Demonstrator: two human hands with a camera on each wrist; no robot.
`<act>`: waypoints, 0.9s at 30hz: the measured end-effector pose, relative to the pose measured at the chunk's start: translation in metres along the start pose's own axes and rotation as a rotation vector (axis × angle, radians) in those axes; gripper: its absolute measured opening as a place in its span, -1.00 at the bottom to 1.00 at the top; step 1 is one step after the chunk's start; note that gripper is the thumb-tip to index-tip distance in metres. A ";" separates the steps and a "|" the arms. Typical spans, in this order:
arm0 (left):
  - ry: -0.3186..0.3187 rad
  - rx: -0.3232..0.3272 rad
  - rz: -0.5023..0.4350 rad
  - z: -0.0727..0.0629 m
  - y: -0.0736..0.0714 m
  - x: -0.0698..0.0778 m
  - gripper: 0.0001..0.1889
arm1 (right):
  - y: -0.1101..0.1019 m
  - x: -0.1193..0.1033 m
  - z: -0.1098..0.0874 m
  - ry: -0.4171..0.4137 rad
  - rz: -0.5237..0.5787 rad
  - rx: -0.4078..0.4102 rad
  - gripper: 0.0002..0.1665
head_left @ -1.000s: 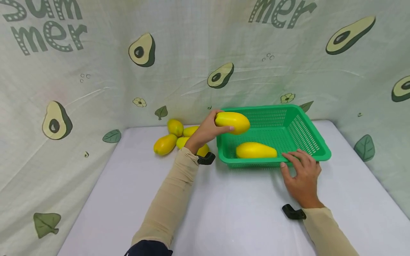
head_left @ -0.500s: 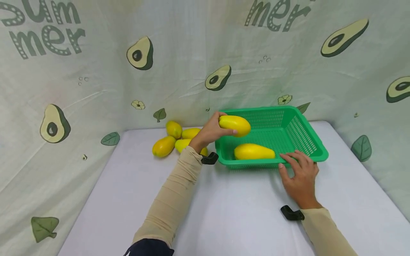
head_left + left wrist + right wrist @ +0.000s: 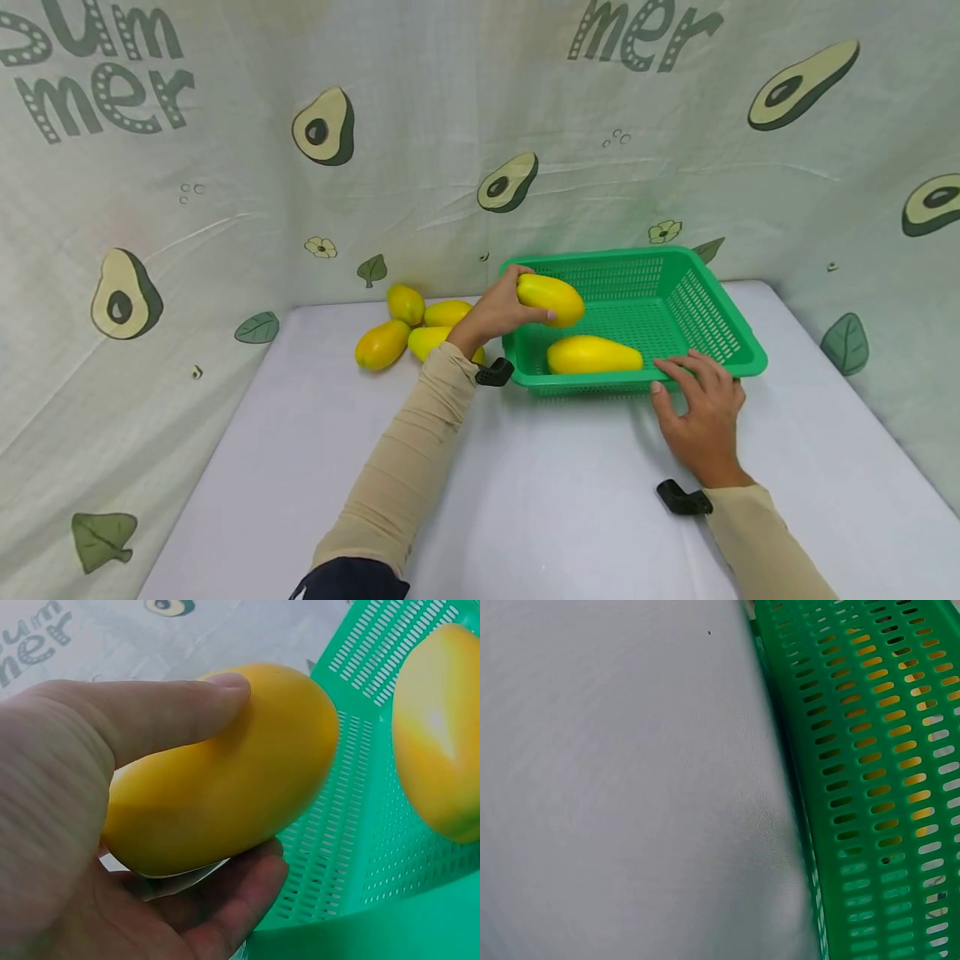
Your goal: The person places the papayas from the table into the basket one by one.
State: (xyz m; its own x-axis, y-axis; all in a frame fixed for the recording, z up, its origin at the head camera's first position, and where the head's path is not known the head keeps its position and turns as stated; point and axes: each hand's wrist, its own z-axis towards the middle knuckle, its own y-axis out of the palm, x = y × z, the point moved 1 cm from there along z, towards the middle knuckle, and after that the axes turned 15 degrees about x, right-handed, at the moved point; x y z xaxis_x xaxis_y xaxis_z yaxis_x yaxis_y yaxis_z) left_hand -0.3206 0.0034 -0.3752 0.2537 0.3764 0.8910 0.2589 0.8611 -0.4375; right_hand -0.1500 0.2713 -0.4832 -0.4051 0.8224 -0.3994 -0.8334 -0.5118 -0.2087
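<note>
Yellow fruit (image 3: pixel 595 355) in green basket (image 3: pixel 633 312)

The left hand (image 3: pixel 495 312) and sleeve (image 3: pixel 405 458) partly occlude a yellow fruit (image 3: pixel 427 340) left of the green basket (image 3: pixel 585 380), the left wrist view's right edge truncates the basketed fruit (image 3: pixel 435 727), and the right wrist view exposes yellow only through slots (image 3: pixel 883 700).

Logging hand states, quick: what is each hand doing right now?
Left hand: holding a yellow mango-shaped fruit.
Right hand: holding the green plastic basket by its near edge.
</note>
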 end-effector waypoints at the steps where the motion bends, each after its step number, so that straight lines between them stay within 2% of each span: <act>1: 0.003 -0.001 0.005 0.000 0.000 0.000 -0.17 | 0.000 0.000 0.000 0.000 -0.001 -0.001 -0.51; 9: 0.014 -0.005 0.052 0.001 0.002 -0.001 -0.15 | 0.000 0.000 -0.002 -0.005 -0.012 -0.007 -0.50; 18: 0.011 -0.015 0.096 0.004 -0.001 0.005 -0.10 | 0.001 0.000 0.001 -0.018 -0.001 0.004 -0.50; 21: 0.005 -0.015 0.097 0.005 -0.002 0.007 -0.18 | 0.001 0.001 0.001 -0.015 -0.002 0.004 -0.50; 27: 0.040 0.010 0.129 0.003 -0.008 0.006 -0.42 | 0.001 0.000 0.000 0.000 -0.006 -0.006 -0.47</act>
State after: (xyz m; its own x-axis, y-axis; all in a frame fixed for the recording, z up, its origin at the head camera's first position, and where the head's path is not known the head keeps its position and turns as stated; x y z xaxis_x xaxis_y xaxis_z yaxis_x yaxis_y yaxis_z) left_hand -0.3235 -0.0004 -0.3661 0.3215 0.4709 0.8215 0.2121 0.8097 -0.5471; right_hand -0.1509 0.2715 -0.4833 -0.4001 0.8253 -0.3986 -0.8335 -0.5085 -0.2161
